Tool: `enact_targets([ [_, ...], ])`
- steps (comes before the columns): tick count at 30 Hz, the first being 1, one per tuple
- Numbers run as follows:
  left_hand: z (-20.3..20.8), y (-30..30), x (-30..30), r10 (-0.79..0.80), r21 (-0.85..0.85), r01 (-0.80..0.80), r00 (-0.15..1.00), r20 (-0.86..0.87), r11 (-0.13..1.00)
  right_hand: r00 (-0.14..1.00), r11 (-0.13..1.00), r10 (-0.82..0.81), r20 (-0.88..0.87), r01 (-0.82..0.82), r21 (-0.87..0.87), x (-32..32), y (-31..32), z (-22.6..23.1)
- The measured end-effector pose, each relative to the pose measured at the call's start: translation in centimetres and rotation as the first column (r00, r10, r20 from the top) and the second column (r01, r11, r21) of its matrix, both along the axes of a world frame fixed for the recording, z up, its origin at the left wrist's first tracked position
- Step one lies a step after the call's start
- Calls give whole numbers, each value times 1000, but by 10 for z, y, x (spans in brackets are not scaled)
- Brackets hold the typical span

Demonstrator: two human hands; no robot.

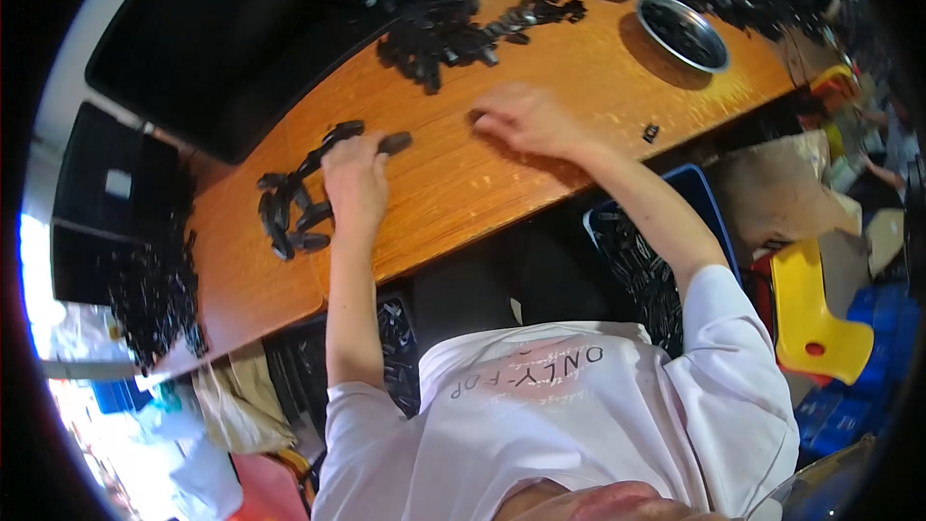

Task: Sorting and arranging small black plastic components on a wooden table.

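Handling seems the step in hand: the half-curled left hand (pixel 357 172) meets a black piece (pixel 396 143) over the table (pixel 434 188), grip unclear, the right hand (pixel 526 121) seemingly pinches a dark piece (pixel 476 116), and next calls for steady fingertips.

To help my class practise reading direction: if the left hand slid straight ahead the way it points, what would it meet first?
The left hand would probably first meet the black pieces just beyond its knuckles on the wooden table; depth is unclear, so it may already touch them.
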State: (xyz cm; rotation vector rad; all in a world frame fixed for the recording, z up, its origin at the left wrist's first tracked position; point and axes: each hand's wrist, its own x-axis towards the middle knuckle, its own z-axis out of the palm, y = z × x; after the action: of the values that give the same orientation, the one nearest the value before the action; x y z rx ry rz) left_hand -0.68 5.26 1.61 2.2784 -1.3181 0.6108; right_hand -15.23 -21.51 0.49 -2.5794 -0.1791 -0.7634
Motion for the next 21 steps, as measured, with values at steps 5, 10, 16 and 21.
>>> enact_targets([
  [5,6,51,38,287,101,-292,956,56,951,894,900,-433,115,422,111,19,-95,-27],
  [10,22,40,47,454,90,-455,890,40,886,847,848,-529,54,528,40,55,-114,-23],
  [16,14,-89,50,26,-131,-42,992,-123,990,865,848,-485,126,501,-173,55,-90,-18],
  [21,0,-131,45,3,11,-1,973,-232,1000,933,949,-301,197,314,-37,23,-60,-28],
])
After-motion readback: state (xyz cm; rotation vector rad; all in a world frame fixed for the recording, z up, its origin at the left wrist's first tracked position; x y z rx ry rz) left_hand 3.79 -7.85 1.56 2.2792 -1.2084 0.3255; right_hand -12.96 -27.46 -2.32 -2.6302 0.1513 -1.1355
